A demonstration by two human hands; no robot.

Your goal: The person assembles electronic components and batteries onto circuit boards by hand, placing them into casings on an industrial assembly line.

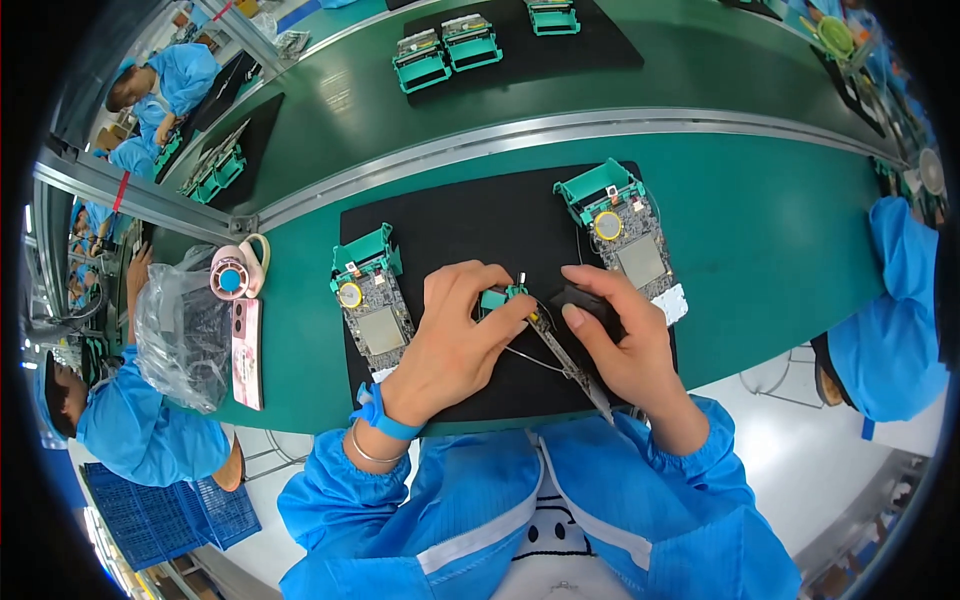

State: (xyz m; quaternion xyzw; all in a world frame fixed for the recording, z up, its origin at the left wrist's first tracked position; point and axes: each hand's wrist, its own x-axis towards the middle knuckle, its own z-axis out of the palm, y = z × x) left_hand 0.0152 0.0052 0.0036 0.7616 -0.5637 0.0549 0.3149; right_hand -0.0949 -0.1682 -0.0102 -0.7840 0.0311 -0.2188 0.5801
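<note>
Near the front of the black mat [470, 215], my left hand [455, 335] pinches a circuit board [562, 352] by its end with the green plastic part [495, 299]. This board is tipped on edge, and thin wires run beside it. Between the thumb and fingers of my right hand [635, 345] is a small black block [592, 306], close to the board; whether they touch I cannot tell. On either side lie two more circuit boards, the left one [381, 330] and the right one [640, 258], each with a green plastic frame at its far end.
A metal rail [560, 122] crosses behind the green table [760, 260]. Beyond it, several green-framed boards [472, 42] lie on another black mat. At left are a clear plastic bag [185, 330], a small pink fan [230, 279] and a pink phone [246, 355]. Co-workers in blue sit nearby.
</note>
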